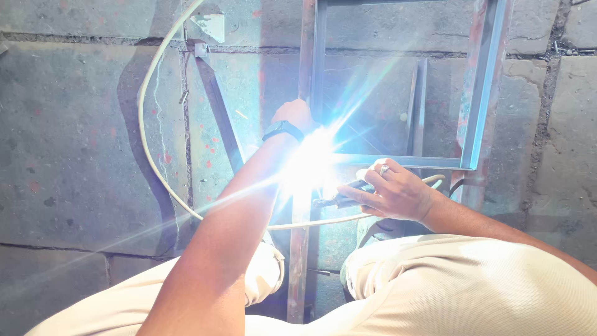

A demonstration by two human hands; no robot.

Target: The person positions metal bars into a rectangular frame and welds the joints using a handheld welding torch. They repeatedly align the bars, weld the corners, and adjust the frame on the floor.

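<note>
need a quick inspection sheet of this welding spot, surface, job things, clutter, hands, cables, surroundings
surface: concrete slab floor with cracks, joints and red paint specks
job's things: metal frame of angle bars lying flat on the floor; bright welding arc at a frame joint, glare hides the joint itself
clutter: small bits of scrap by the top right floor joint; a loose metal bar left of the frame
grippers: left hand rests on a frame bar, watch on the wrist; right hand closed on the electrode holder, ring on a finger
cables: pale cable curves over the floor and runs toward the right hand
surroundings: person's light trousers at the bottom edge; nothing else seen
</note>
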